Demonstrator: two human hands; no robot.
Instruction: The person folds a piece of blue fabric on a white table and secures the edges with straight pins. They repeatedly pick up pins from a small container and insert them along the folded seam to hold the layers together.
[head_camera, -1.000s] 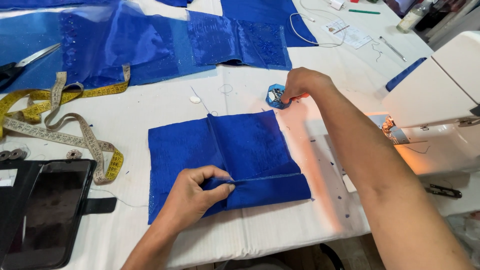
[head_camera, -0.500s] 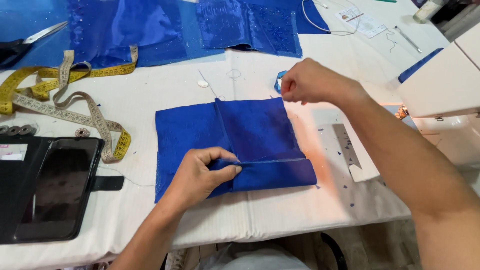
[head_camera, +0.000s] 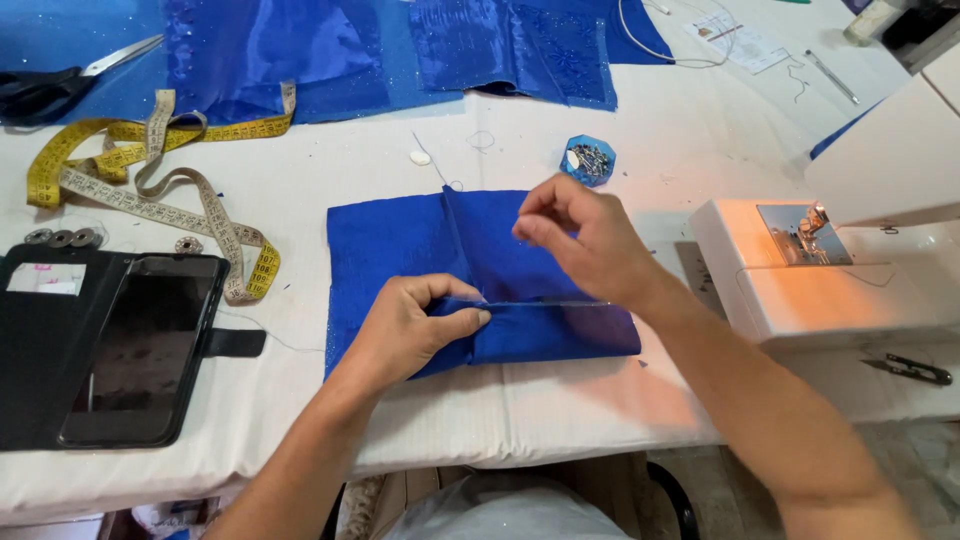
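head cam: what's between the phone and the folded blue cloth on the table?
In the head view, little lies between the phone and the folded blue cloth: the case's black strap tab, the measuring tape's end, a thin thread, otherwise white table cover.

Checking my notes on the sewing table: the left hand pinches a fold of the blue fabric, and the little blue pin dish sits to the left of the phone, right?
Not quite. The left hand does pinch a fold of the blue fabric, but the blue pin dish sits above the fabric, far right of the phone, as the head view shows.
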